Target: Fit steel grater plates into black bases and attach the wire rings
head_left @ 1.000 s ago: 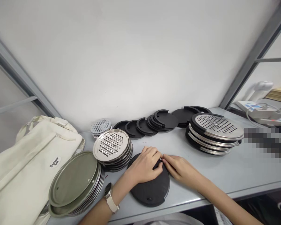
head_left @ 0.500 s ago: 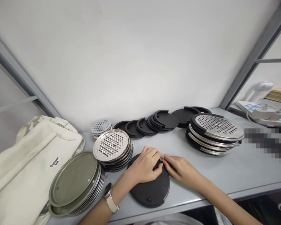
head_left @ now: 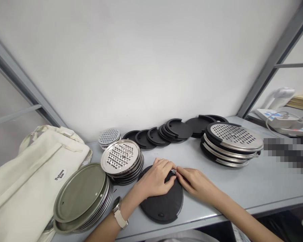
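Note:
A black round disc [head_left: 161, 206] lies flat near the table's front edge. My left hand [head_left: 158, 178] rests across its upper part, fingers curled together at the far right rim. My right hand [head_left: 194, 181] comes in from the right, its thumb and index finger pinched at that same rim. Between the fingertips of both hands shows a small silvery piece [head_left: 173, 172], too small to name. Left of the disc stands a stack of round metal grater plates [head_left: 122, 156]. Nearer the front left is a stack of olive-green round plates [head_left: 80, 193].
Black discs [head_left: 155, 136] overlap along the wall, beside a small stack of grey perforated plates [head_left: 109, 136]. Silver perforated plates with black rims [head_left: 236, 136] are stacked at the right. A cream bag [head_left: 35, 181] lies at the left; white devices [head_left: 277, 117] sit far right.
The silvery piece between my fingertips shows a little more. My hands have barely moved, and the disc stays in place.

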{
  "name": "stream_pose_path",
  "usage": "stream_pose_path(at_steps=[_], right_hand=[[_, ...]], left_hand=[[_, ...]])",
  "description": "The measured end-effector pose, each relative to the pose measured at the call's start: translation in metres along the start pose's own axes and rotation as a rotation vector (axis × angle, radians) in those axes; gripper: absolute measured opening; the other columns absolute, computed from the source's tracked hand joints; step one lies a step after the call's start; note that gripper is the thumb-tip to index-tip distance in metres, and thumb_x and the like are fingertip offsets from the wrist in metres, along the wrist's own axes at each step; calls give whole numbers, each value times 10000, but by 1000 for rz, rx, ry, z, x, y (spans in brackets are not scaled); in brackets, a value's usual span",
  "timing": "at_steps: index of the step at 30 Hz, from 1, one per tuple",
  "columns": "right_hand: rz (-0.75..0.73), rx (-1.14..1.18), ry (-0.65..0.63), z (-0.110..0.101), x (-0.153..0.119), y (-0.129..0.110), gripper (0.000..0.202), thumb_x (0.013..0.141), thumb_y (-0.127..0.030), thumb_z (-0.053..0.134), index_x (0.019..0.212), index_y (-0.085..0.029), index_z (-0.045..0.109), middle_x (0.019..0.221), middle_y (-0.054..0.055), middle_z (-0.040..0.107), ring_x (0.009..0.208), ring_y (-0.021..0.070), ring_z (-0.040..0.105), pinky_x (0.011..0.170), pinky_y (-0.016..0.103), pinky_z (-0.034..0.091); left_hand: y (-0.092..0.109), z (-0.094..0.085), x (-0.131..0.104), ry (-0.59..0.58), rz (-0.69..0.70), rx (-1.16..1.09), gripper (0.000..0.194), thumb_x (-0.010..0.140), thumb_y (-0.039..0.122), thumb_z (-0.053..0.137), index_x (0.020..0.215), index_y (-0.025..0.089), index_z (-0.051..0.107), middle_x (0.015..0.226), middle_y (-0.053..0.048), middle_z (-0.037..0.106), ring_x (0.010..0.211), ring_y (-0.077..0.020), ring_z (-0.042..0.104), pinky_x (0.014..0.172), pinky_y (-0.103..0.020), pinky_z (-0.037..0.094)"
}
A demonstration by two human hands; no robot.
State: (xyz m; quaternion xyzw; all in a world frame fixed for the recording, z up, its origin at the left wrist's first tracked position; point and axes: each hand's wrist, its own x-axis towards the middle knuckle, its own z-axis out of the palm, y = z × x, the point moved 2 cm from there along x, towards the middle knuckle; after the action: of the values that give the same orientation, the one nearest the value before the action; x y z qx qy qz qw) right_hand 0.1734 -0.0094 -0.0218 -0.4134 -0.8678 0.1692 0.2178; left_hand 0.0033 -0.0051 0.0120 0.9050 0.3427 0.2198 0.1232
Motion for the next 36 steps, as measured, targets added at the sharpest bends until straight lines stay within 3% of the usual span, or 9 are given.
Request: stream_pose_path(at_steps=[29,36], right_hand=[[78,-35,46,5,0,3,193,978,-283,324,828,-219,426,643,-8,567,537,151,532,524,246,309],[147,61,107,2,0,10,219,968,-310,325,763,-236,342,577,-50,432,488,133,420,508,237,295]], left_hand=[[-4,2,-1,30,-44,-63,174,839,162,579,967,203,467,972,-17,571,948,-181,515,938,-319,381],[-2,1,1,15,-13,-113,161,857,104,523,977,199,472,973,-16,592,952,-167,538,916,-299,385]])
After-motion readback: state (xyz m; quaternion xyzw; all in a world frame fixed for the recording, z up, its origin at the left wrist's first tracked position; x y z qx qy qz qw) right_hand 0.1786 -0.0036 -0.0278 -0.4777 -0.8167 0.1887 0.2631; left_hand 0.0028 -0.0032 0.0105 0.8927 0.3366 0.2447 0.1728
